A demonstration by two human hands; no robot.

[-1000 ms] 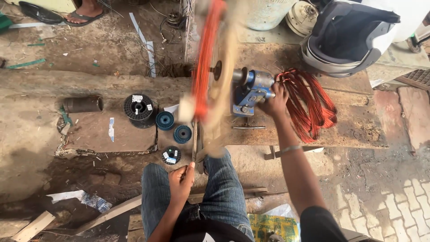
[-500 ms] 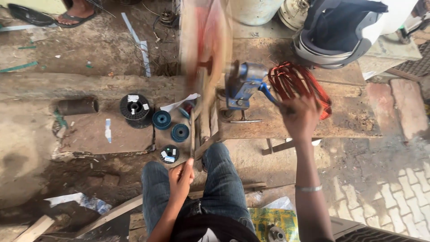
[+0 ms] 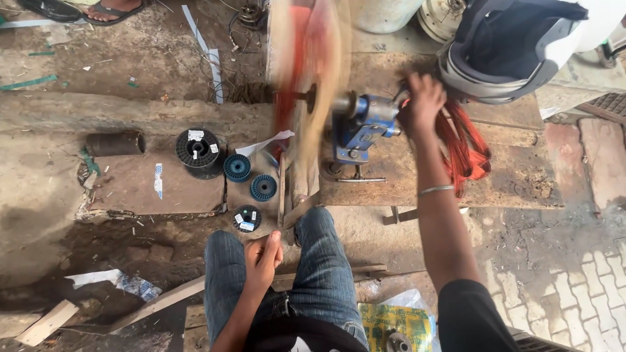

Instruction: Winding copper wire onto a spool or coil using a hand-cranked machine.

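Right hand (image 3: pixel 422 99) gripping crank of blue winder (image 3: pixel 362 127), orange wire coil (image 3: pixel 464 146) just behind | left hand (image 3: pixel 264 255) loosely curled on knee | spinning wheel (image 3: pixel 305 91) motion-blurred, crank handle hidden.

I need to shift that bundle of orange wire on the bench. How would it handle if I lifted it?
The orange wire lies in loose, sagging loops, so it would probably flop and droop rather than hold its shape. Strands spread apart, so it may tangle or snag. It looks unlikely to roll.
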